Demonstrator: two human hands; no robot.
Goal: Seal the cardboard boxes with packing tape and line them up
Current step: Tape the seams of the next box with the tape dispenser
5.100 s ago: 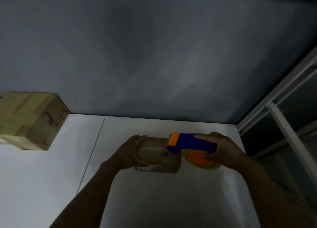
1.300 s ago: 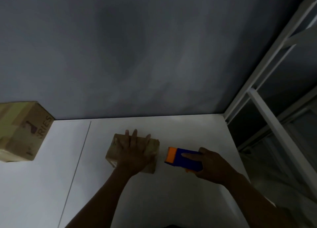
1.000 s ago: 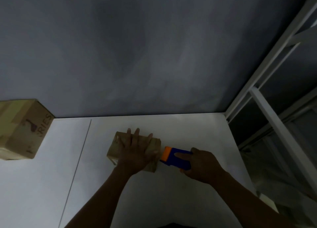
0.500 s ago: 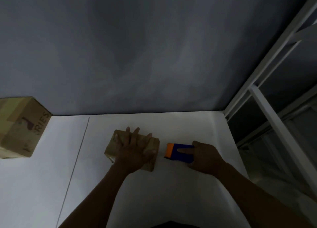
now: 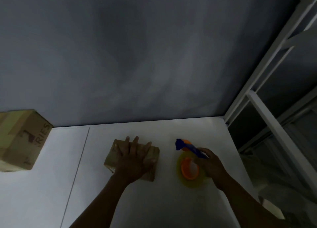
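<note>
Currently the small cardboard box [image 5: 153, 155] sits mid-table, and I see the left hand [image 5: 133, 157] lying flat on its top, fingers straight and spread. Just right of it, not touching, the right hand [image 5: 211, 166] grips the blue handle of the tape dispenser [image 5: 188, 170], its orange hub and yellowish roll facing me over the white table [image 5: 51, 185]. A larger taped box [image 5: 20, 140] stands well apart at the left, near the grey wall [image 5: 154, 56].
</note>
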